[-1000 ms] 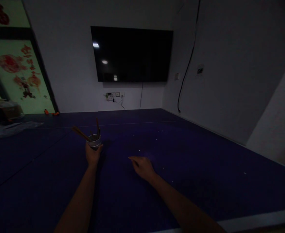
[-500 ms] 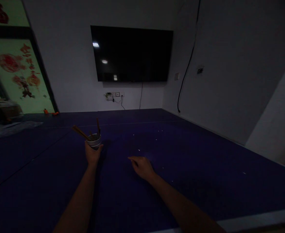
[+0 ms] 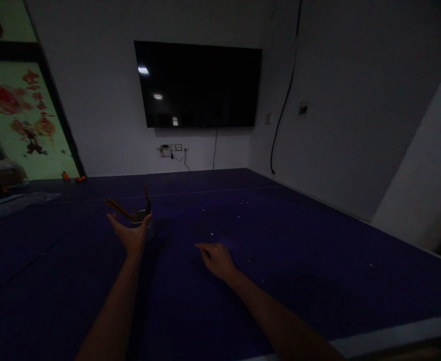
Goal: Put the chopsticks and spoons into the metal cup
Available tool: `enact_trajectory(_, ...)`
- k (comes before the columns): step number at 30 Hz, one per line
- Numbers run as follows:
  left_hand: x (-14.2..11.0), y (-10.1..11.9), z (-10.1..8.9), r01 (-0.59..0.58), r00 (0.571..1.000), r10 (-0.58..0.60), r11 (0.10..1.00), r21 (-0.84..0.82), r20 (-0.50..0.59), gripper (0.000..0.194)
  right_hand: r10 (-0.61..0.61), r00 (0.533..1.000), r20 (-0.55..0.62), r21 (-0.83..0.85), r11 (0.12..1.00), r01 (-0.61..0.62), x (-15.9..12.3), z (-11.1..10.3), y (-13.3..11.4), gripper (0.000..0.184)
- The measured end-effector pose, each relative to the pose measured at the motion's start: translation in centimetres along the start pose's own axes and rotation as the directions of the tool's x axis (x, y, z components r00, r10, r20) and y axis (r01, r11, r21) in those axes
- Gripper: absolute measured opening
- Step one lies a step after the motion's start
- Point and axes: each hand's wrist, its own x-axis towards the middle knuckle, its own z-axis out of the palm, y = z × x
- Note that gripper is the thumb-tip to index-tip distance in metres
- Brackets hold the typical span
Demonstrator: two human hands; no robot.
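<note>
A small pale cup (image 3: pixel 150 231) stands on the dark blue surface (image 3: pixel 190 311), left of centre. Several thin brown sticks (image 3: pixel 120 209) lean out of its mouth; what kind they are is too dark to tell. My left hand (image 3: pixel 132 238) is open at the near side of the cup, thumb and fingers spread apart, and hides part of it. To the right, my right hand (image 3: pixel 217 260) rests low over the surface with its fingers curled and the index finger and thumb drawn together. Whatever that pinch may hold cannot be made out.
Small white bits (image 3: pixel 212 234) are scattered on the surface. Against the back wall hang a television (image 3: pixel 201 85) and sockets with cords (image 3: pixel 173 148). A black cable (image 3: pixel 282 125) runs down the right wall. Clear plastic sheeting (image 3: pixel 21 203) and orange objects (image 3: pixel 79 179) lie at far left.
My left hand has let go of the cup and its fingers have spread; the cup now stands by itself. My right hand keeps its pose. The view has turned slightly right.
</note>
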Motion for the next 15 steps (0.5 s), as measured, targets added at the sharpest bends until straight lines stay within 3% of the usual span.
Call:
enact_trajectory(3,1.9,2.4,-0.1,-0.043,0.999,0.043,0.999,-0.011,-0.016,0.123,0.011,1.0,-0.018,0.017,1.0,-0.011,0.1,0.1,0.2,0.032)
enact_trajectory(8,3.9,5.5,0.4,0.026,0.999,-0.028,0.999,-0.04,-0.037,0.136,0.026,0.999,-0.026,0.024,0.999,-0.026,0.2,0.5,0.3,0.032)
enact_trajectory(11,4.4,5.9,1.0,0.098,0.995,-0.099,0.995,-0.019,-0.033,0.14,0.045,0.999,-0.028,0.029,0.999,-0.045,0.3,0.7,0.4,0.033)
enact_trajectory(15,4.9,4.8,1.6,0.211,0.977,-0.21,0.977,0.029,-0.042,0.14,0.062,0.998,-0.029,0.018,0.998,-0.062,0.4,0.7,0.3,0.032)
